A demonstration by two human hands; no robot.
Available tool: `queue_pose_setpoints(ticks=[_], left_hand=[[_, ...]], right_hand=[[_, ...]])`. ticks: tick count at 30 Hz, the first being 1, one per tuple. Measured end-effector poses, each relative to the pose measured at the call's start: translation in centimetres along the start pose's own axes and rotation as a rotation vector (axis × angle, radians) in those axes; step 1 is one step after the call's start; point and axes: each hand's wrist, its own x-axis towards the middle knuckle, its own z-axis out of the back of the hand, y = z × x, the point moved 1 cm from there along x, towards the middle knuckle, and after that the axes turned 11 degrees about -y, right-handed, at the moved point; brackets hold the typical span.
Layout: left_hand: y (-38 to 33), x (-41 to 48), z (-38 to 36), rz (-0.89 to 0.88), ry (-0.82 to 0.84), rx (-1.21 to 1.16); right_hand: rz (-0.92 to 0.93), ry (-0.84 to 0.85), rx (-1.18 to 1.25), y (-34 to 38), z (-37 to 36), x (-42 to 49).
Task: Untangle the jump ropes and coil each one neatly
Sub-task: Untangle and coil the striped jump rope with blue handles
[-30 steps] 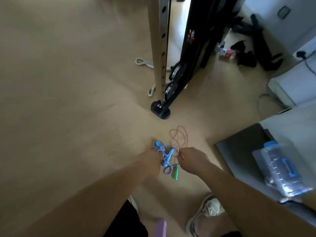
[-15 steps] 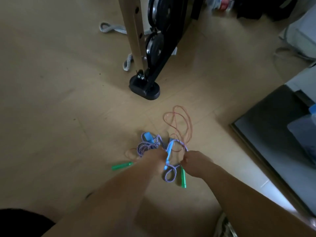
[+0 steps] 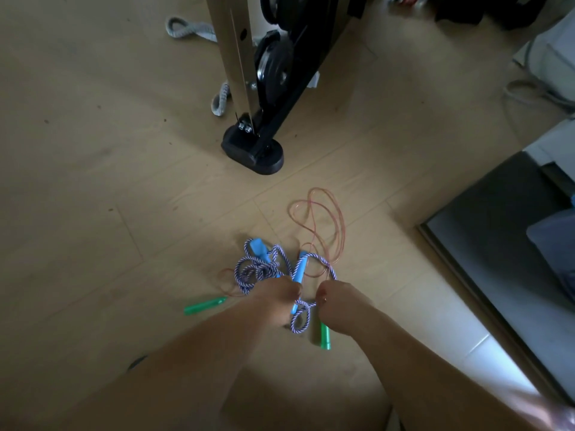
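Little has shifted in the last half second: both hands stay on the tangle, and the two green handles lie where they lay. The tangle sits on the floor [image 3: 93, 213] just this side of the machine foot [image 3: 253, 152].

The left hand [image 3: 277, 301] curls round a blue handle [image 3: 299, 269]. The right hand [image 3: 339, 309] pinches the braided rope [image 3: 258, 269] where a loop comes down to it; whether the pink cord [image 3: 339, 225] is caught in the same pinch I cannot tell. A second blue handle [image 3: 258, 247] lies in the knot on the side toward the foot. One green handle [image 3: 205, 305] lies clear to the left of the knot, the other [image 3: 325, 335] under the right hand.

Both ropes look light and limp. The braided one is thick and probably grippy, so it should hold a coil but snag on itself. The pink cord is thin and likely slick and springy, apt to slip or kink. The handles are the only stiff parts, so I would take hold there and feed each one back through the loops.
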Motion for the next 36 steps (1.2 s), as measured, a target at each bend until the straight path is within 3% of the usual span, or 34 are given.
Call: queue_pose_setpoints(ticks=[7,11,15,19,22,25,27,30,32,36], left_hand=[[-1.3,-2.4,10.6,0.074,0.157,-0.325],[-1.1,-3.0,15.9,0.089,0.157,-0.425],[-1.1,-5.4,19.9,0.066,0.039,-0.39],[-1.9,-8.7,24.1,0.052,-0.166,-0.293],[-3.7,-11.3,27.4,0.015,-0.339,-0.229],[-5.8,-14.4,29.4,-0.018,-0.918,-0.423],[-7.0,-15.9,29.4,-0.041,-1.134,-0.618],[-7.8,-15.8,27.7,-0.053,-0.977,-0.791],[-7.9,-15.4,27.0,-0.082,-0.9,-0.781],[-7.1,-16.0,27.7,-0.133,-0.911,-0.431]], right_hand=[[0.179,0.133,0.128,1.6,3.6,-1.1],[0.237,0.106,0.173,2.6,6.3,-1.1],[0.216,0.036,0.295,3.4,10.4,-3.2],[0.23,-0.158,0.234,4.1,15.8,-6.4],[0.237,-0.306,0.338,4.9,20.6,-10.6],[0.25,-0.469,0.468,5.4,24.0,-14.9],[0.243,-0.523,0.526,5.5,25.3,-17.3],[0.254,-0.506,0.568,5.3,24.9,-19.0],[0.249,-0.563,0.606,5.2,23.9,-18.9],[0.316,-0.674,0.47,6.1,23.2,-17.2]])
